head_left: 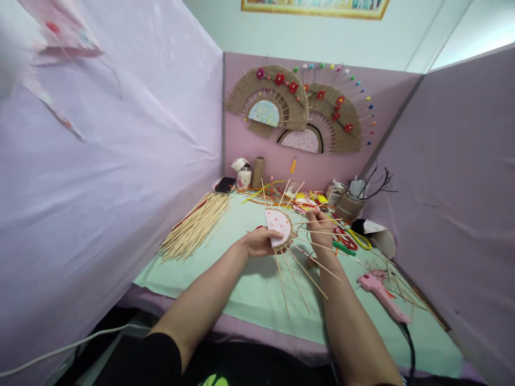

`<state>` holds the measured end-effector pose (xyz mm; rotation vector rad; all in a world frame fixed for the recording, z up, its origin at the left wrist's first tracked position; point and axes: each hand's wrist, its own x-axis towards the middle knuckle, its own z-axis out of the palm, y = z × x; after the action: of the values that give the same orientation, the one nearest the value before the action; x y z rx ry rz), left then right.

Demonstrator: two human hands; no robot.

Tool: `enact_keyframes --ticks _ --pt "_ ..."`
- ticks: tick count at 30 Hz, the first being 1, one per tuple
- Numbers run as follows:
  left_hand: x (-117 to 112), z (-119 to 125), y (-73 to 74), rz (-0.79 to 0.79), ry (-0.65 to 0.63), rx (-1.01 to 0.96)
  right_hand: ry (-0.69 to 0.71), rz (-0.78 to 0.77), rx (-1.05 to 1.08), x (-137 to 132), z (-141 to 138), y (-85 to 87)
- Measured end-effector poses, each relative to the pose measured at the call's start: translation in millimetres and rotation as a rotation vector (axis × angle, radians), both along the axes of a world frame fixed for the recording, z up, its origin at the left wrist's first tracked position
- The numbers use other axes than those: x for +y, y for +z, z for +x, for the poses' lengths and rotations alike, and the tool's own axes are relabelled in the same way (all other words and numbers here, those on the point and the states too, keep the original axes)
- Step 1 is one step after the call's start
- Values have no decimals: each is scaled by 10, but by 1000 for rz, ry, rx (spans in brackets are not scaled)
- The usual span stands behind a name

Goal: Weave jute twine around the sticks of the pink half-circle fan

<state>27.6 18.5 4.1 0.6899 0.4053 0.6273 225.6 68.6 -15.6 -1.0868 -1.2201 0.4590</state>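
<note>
My left hand (259, 241) is closed on a half-round fan piece (277, 221), its thumb lying over the pink-dotted pale face. Brown cord edges the curve of this piece, and thin wooden sticks (309, 276) fan out from it to the top, right and bottom. Its straight side faces left. On the right, among the sticks, my right hand (321, 225) has its fingertips pinched together. What sits between those fingertips is too small to make out. Both hands are above the pale green tabletop (249, 284).
A heap of loose sticks (197, 225) lies at left. Behind are a phone (225, 185), a jar (243, 177), a twine cone (258, 171) and coloured pipe cleaners. At right lies a pink glue gun (384, 297) with its cable. Two finished fans (277, 75) hang on the back panel.
</note>
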Motion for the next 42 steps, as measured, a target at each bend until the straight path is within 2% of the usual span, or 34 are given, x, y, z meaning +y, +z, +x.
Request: enact_keyframes --ticks 7,9,13,16,22,25,31,34,37,42 --pt "20 0 -17 -7 93 17 64 -72 161 -43 -41 53" --pt "42 -15 -18 -8 130 13 144 -93 247 -79 -44 92" --pt "88 -62 21 -26 203 -13 429 -228 425 -157 82 174" --pt "119 -98 63 -60 292 -55 487 -311 518 -201 281 224" --pt "164 -126 83 -143 382 -57 564 -117 663 -250 548 296" --pt "166 -126 66 -164 348 3 583 -40 745 -238 580 296" --pt "137 -131 36 -128 226 18 555 -34 848 -136 622 228" --pt "118 -137 37 -119 169 -11 529 -40 815 -101 584 212" --pt "103 -148 42 -88 103 -76 498 -68 676 -107 490 192" --pt "80 -166 56 -35 18 -159 450 -235 167 -169 281 125"
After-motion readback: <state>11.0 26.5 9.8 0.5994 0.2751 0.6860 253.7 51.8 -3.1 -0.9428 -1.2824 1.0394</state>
